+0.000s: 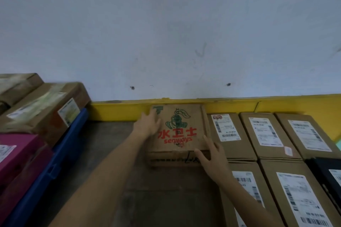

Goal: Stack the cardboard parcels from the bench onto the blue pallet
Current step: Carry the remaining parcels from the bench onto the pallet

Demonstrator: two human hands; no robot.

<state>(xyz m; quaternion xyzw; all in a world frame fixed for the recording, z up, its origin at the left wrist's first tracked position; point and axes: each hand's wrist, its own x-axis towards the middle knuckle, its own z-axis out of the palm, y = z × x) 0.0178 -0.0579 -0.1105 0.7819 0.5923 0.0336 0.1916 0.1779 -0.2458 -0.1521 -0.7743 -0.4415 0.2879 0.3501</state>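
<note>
Spread, unclenched fingers of the left hand (pixel 147 125) lie flat on the printed parcel (pixel 178 129)'s top left; the right hand (pixel 212 156), fingers splayed, presses its near right corner. The parcel sits on the bench (pixel 110 134), against the yellow rail (pixel 120 110), right of the blue pallet (pixel 55 156).

1. Two bare forearms enter from the bottom edge; no sleeve shows on either, up to where the picture cuts them off
2. The left hand (pixel 147 125) wears no glove, ring or watch
3. The right hand (pixel 214 158) is likewise ungloved, its wrist free of any band
4. The fingers (pixel 209 141) look slim, nails blurred and not readable
</note>
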